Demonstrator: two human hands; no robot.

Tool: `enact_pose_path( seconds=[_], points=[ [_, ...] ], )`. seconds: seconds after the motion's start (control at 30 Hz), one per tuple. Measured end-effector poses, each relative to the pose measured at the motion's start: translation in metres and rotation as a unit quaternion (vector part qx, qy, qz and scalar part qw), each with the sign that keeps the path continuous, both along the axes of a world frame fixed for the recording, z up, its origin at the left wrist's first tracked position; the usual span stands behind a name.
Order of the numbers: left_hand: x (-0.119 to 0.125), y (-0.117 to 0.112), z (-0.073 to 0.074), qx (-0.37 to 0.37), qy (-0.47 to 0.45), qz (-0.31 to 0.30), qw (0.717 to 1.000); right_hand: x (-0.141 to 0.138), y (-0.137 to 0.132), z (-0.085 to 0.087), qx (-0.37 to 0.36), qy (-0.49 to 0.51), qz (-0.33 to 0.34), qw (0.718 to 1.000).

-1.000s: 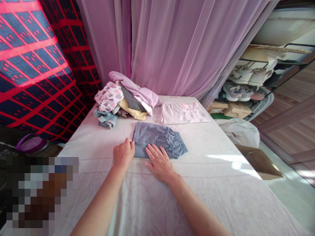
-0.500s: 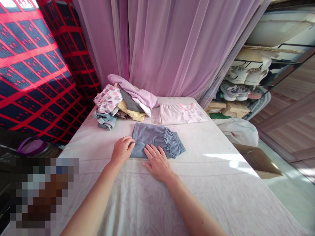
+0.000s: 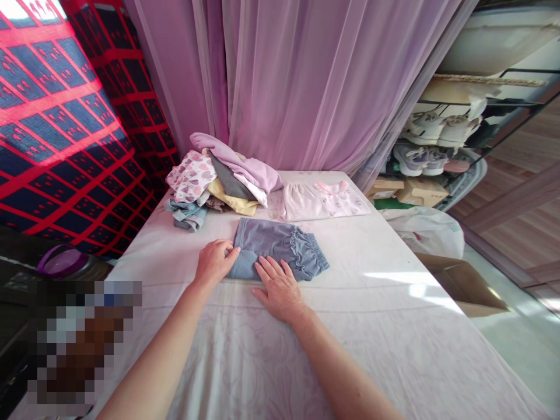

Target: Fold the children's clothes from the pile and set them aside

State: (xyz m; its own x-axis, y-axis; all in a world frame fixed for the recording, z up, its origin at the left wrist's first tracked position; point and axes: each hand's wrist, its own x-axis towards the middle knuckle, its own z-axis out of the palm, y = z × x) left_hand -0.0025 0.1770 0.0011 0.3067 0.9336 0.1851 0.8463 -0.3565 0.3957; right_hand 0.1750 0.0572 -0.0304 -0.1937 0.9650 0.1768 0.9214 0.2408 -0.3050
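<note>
Blue-grey shorts (image 3: 271,242) with a ruffled, elastic waistband lie folded flat on the covered table, the waistband toward the right. My left hand (image 3: 216,261) pinches the shorts at their left, near-side edge, thumb and fingers closed on the cloth. Flat on the near side of the same shorts rests my right hand (image 3: 279,286), its fingers stretched out and holding nothing. Behind them, a folded pale pink garment (image 3: 324,200) lies to the right. A heap of loose clothes (image 3: 223,178) sits to the left, with lilac, yellow, grey and patterned pieces.
A pale patterned cloth (image 3: 262,350) covers the table. Purple curtains (image 3: 297,87) hang behind it. Past the right edge stand a shoe rack (image 3: 441,105), a white plastic bag (image 3: 424,227) and an open cardboard box (image 3: 459,283). A purple-rimmed bucket (image 3: 65,262) stands at the left.
My left hand has shifted slightly left with its pinch on the shorts' edge, drawing the cloth a little that way. My right hand stays nearly in place.
</note>
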Motion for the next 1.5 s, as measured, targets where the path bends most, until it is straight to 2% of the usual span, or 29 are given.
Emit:
enact_pose_path(
  seconds=[0.13, 0.2, 0.3, 0.4, 0.47, 0.6, 0.93, 1.13, 1.33, 1.5],
  points=[
    [-0.001, -0.002, 0.005, 0.004, 0.06, 0.023, 0.998, 0.0, 0.001, 0.001, -0.009, 0.005, -0.001, 1.0],
    [0.0, -0.007, 0.007, 0.034, 0.046, 0.02, 0.998, 0.0, 0.001, 0.001, -0.01, 0.008, -0.001, 1.0],
    [0.005, -0.019, 0.002, 0.081, -0.001, -0.068, 0.994, 0.0, 0.001, 0.001, -0.003, 0.01, -0.001, 1.0],
    [0.009, -0.031, -0.015, 0.057, 0.01, -0.173, 0.983, -0.001, 0.001, 0.0, 0.002, 0.004, -0.003, 1.0],
    [0.009, -0.036, -0.029, 0.039, 0.041, -0.191, 0.98, -0.001, 0.001, -0.001, 0.003, -0.001, -0.003, 1.0],
    [0.005, -0.037, -0.046, 0.058, 0.092, -0.19, 0.976, 0.0, 0.001, -0.004, -0.004, -0.012, 0.0, 1.0],
    [0.006, -0.035, -0.051, 0.095, 0.108, -0.186, 0.972, 0.024, -0.009, -0.006, 0.002, -0.039, -0.014, 0.999],
    [0.007, -0.035, -0.05, 0.089, 0.101, -0.186, 0.973, 0.028, -0.018, -0.007, 0.082, -0.025, -0.009, 0.996],
    [0.008, -0.035, -0.054, 0.097, 0.088, -0.181, 0.975, 0.032, -0.03, -0.018, 0.098, -0.001, -0.066, 0.993],
    [0.006, -0.034, -0.055, 0.127, 0.059, -0.168, 0.976, 0.035, -0.032, -0.024, 0.186, 0.045, -0.08, 0.978]
  ],
)
